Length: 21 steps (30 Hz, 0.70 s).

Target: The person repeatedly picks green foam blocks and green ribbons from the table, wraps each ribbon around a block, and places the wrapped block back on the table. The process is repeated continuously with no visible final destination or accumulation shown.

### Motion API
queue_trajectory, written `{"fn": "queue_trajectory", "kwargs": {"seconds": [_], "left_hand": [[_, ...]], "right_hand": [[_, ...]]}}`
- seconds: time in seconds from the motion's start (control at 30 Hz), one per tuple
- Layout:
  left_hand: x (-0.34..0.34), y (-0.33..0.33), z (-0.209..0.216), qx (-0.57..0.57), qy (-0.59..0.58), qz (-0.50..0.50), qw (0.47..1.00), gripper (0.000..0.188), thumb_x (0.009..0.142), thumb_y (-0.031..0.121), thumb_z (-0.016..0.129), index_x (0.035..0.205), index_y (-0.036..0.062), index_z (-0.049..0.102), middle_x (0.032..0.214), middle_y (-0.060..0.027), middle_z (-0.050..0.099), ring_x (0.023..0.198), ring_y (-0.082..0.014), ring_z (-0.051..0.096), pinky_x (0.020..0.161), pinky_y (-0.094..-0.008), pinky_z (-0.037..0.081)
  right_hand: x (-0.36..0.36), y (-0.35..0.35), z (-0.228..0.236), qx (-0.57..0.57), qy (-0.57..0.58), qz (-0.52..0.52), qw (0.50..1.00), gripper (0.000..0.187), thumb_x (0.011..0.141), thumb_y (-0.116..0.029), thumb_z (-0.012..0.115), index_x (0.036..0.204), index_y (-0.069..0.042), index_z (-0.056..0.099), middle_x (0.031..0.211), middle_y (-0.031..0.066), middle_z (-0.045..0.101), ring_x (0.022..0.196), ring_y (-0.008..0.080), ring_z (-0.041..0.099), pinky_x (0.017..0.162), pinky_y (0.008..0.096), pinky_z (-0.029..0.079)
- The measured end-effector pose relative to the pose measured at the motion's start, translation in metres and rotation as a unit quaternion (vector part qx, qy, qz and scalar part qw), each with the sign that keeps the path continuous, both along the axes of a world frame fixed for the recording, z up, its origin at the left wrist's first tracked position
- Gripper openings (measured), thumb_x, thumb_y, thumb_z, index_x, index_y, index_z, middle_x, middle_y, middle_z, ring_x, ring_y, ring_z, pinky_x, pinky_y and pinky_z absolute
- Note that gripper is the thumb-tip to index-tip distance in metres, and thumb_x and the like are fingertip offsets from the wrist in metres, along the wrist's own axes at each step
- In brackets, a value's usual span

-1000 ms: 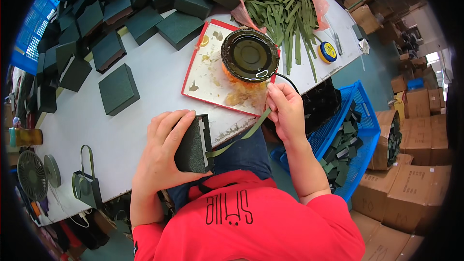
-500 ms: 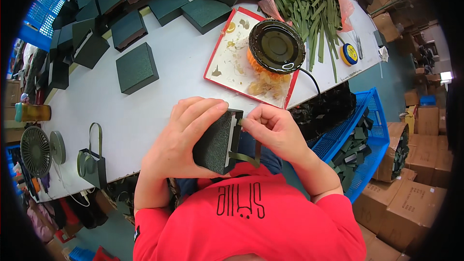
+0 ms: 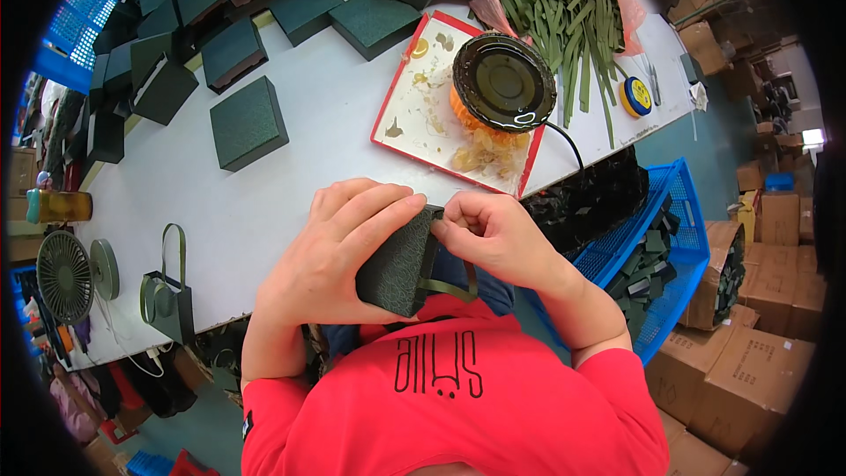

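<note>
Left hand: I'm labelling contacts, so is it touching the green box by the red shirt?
Touching. The head view shows the left hand closed on the green box, spanning it end to end, with no visible gap.

Red short-sleeved shirt [image 3: 352,405], black front lettering [image 3: 439,366], blue trousers [image 3: 496,296]

My left grip [image 3: 339,242] is clamped in a broad curve, fingers stretched to the right above, thumb below. Close beside it, my right grip [image 3: 489,234] pinches thumb against forefinger, other fingers curled. My left forearm [image 3: 275,344] and right forearm [image 3: 582,308] slant inward.
</note>
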State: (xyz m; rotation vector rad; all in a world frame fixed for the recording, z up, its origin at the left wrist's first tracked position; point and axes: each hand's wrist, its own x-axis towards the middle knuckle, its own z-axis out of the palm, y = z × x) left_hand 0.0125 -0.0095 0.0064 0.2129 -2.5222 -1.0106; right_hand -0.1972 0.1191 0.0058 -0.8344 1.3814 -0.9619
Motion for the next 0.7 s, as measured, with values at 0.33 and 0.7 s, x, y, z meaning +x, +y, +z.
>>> {"fn": "queue_trajectory", "kwargs": {"seconds": [0.33, 0.7], "left_hand": [[0.003, -0.002, -0.004, -0.006, -0.018, 0.003, 1.0, 0.099, 0.055, 0.032, 0.093, 0.142, 0.0071, 0.053, 0.138, -0.0117, 0.056, 0.123, -0.0357, 0.051, 0.103, -0.0487, 0.041], [0.002, -0.003, -0.002, -0.017, -0.02, 0.012, 1.0, 0.099, 0.055, 0.034, 0.093, 0.141, 0.0053, 0.054, 0.138, -0.0117, 0.056, 0.123, -0.0353, 0.051, 0.103, -0.0484, 0.041]], "right_hand": [[-0.006, -0.005, -0.022, -0.008, 0.012, 0.041, 0.999, 0.025, 0.103, -0.023, 0.061, 0.092, -0.001, 0.063, 0.075, 0.0002, 0.062, 0.059, 0.0054, 0.046, 0.053, 0.0243, 0.039], [0.002, 0.004, -0.026, -0.069, 0.054, -0.045, 0.995, 0.023, 0.101, -0.02, 0.065, 0.104, 0.003, 0.068, 0.083, 0.0008, 0.065, 0.064, 0.0022, 0.051, 0.055, 0.0229, 0.042]]}}
